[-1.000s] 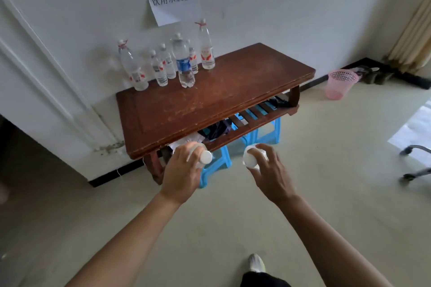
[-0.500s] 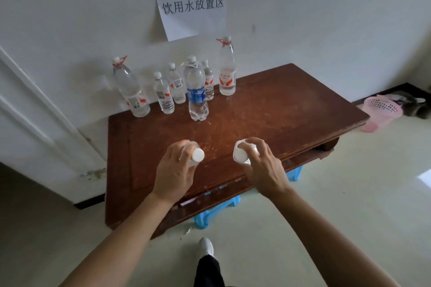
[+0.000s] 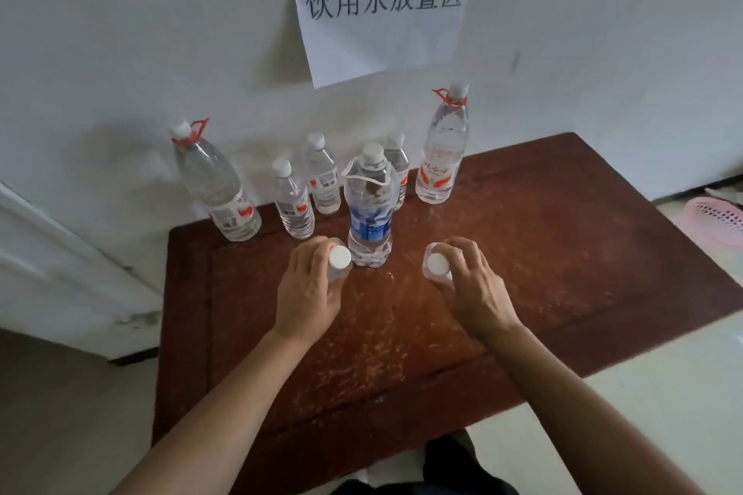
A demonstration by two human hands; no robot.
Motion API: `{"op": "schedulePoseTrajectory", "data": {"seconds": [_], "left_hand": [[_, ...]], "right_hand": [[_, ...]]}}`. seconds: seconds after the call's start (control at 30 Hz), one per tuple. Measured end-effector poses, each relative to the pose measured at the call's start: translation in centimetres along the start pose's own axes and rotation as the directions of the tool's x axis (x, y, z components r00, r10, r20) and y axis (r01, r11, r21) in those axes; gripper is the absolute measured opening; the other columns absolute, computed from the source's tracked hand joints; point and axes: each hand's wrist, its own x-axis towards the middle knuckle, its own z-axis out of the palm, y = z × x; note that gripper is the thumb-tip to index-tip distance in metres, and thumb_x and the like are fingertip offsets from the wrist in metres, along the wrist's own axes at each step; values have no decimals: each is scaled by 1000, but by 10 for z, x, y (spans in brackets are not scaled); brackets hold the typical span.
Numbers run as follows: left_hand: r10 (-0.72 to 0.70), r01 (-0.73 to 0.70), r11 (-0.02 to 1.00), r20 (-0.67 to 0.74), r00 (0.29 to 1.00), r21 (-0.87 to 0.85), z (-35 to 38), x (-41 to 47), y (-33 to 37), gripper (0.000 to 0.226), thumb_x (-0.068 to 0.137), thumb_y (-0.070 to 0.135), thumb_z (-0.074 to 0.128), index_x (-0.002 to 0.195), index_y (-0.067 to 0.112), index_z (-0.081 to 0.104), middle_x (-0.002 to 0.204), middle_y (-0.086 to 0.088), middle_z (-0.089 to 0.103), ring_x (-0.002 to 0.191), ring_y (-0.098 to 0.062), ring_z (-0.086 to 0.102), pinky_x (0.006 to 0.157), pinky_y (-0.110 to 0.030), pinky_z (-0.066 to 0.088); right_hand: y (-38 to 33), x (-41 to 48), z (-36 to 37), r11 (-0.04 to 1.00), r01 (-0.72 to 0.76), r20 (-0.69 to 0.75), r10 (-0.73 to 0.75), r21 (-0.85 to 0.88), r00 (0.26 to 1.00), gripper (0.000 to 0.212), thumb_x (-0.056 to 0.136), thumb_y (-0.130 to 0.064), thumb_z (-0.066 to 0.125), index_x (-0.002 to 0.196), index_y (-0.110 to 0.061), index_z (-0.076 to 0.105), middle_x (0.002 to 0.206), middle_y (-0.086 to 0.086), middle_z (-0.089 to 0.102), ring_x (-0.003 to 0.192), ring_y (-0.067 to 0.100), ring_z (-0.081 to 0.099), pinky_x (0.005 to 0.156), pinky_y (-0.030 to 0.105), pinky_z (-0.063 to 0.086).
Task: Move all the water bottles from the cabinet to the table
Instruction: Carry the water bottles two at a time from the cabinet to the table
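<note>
You can read only one sign: the white paper sheet [image 3: 382, 12] hanging on the white wall [image 3: 161, 32] carries six dark characters, 饮用水放置区. The print on the clear plastic bottle with the blue label [image 3: 370, 223] is too blurred to read. So are the red-and-white labels on the tall clear bottle at the left [image 3: 225, 201] and the tall clear bottle at the right [image 3: 440, 169].

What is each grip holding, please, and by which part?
The left grip holds the left bottle below its cap; the right grip holds the right bottle likewise.

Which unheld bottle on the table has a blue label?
The front bottle, just beyond the left hand; every other label there is red and white.
</note>
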Motion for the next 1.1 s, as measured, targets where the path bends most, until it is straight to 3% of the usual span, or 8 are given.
{"op": "schedulePoseTrajectory", "data": {"seconds": [0.13, 0.3, 0.43, 0.57, 0.7, 0.9, 1.1], "left_hand": [[-195, 199, 977, -53, 979, 72, 18, 15, -11, 57, 84, 19, 76, 129, 6, 44, 123, -13, 53, 113, -29, 54, 93, -33, 49], [-383, 388, 905, -66, 921, 173, 24, 41, -23, 59, 82, 22, 78, 126, -1, 47, 116, -19, 57, 106, -33, 57, 81, -40, 54], [-566, 573, 803, -89, 820, 165, 32, 57, -25, 67, 81, 22, 80, 130, -6, 45, 119, -23, 55, 108, -37, 55, 84, -44, 50], [-651, 660, 740, -107, 752, 134, 35, 67, -36, 72, 81, 25, 79, 135, -1, 41, 130, -20, 51, 119, -36, 50, 91, -47, 48], [-727, 746, 663, -183, 661, 63, 37, 65, -40, 68, 79, 28, 81, 128, 1, 43, 123, -18, 51, 116, -35, 52, 87, -47, 49], [-646, 653, 747, -94, 757, 124, 22, 46, -40, 64, 80, 34, 80, 120, -3, 47, 114, -19, 54, 105, -34, 58, 75, -51, 57], [-492, 504, 859, -126, 861, 90, -12, 43, -32, 86, 83, 43, 78, 144, 1, 34, 141, -21, 46, 129, -33, 47, 98, -45, 51]], "right_hand": [[31, 54, 26, 995, -76, 71, 71, 71, 995, 49, 88, -25, 75, 127, -30, 46, 129, -1, 47, 103, 29, 61, 56, 39, 54], [47, 118, 39, 985, -84, 100, 70, 152, 993, 61, 83, -25, 79, 129, -24, 39, 131, 9, 46, 99, 37, 63, 67, 46, 56], [54, 151, 48, 978, -141, 149, 117, 155, 982, 68, 85, -32, 76, 137, -23, 34, 136, 12, 44, 105, 40, 61, 75, 51, 56], [60, 166, 57, 964, -211, 159, 186, 159, 970, 75, 84, -35, 76, 140, -24, 28, 142, 15, 41, 108, 46, 60, 77, 53, 53], [67, 169, 66, 941, -309, 118, 294, 138, 949, 75, 86, -42, 73, 141, -22, 25, 143, 17, 37, 113, 46, 57, 74, 51, 54], [57, 157, 67, 928, -355, 138, 339, 110, 931, 77, 89, -49, 67, 145, -26, 19, 145, 15, 34, 119, 42, 54, 78, 53, 55], [35, 136, 44, 889, -447, 103, 437, 103, 894, 97, 86, -52, 68, 154, -33, 2, 152, 13, 28, 128, 38, 48, 89, 52, 53]]}}
